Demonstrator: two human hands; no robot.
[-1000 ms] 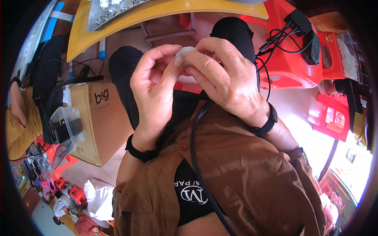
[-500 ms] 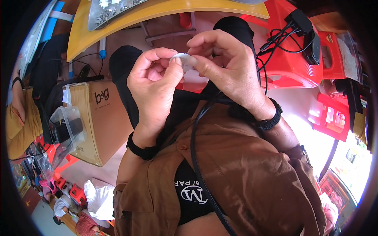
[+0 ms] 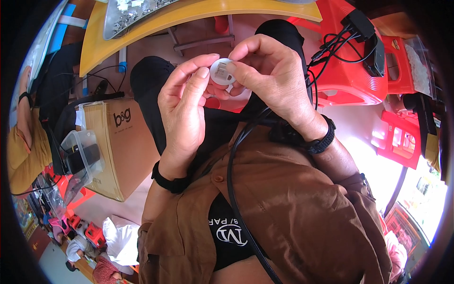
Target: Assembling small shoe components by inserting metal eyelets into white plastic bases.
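Observation:
Above my lap, a small round white disc (image 3: 218, 79) is held between my two hands, its face turned up toward me. A small silvery metal piece lies on that face, and the disc has a dark notch near its lower right edge. My left hand (image 3: 184, 106) is closed at the disc's left side, with forefinger and thumb tips at the rim and other fingers partly hidden underneath. My right hand (image 3: 274, 78) pinches the right side, its thumb pressed on the face near the metal piece. The right fingertips behind the disc are partly hidden.
Ahead stands a yellow table (image 3: 198, 22) with a metal tray (image 3: 113, 26) of small metal parts. A cardboard box (image 3: 127, 151) and a clear plastic tub (image 3: 85, 158) stand left. Right, a red stool (image 3: 347, 90) carries black cables and adapters. A black cable (image 3: 234, 189) crosses my front.
The disc has turned from a slanted, mostly covered position to show its face and the metal piece. My left thumb has shifted off the face to the rim; my right thumb has moved onto it.

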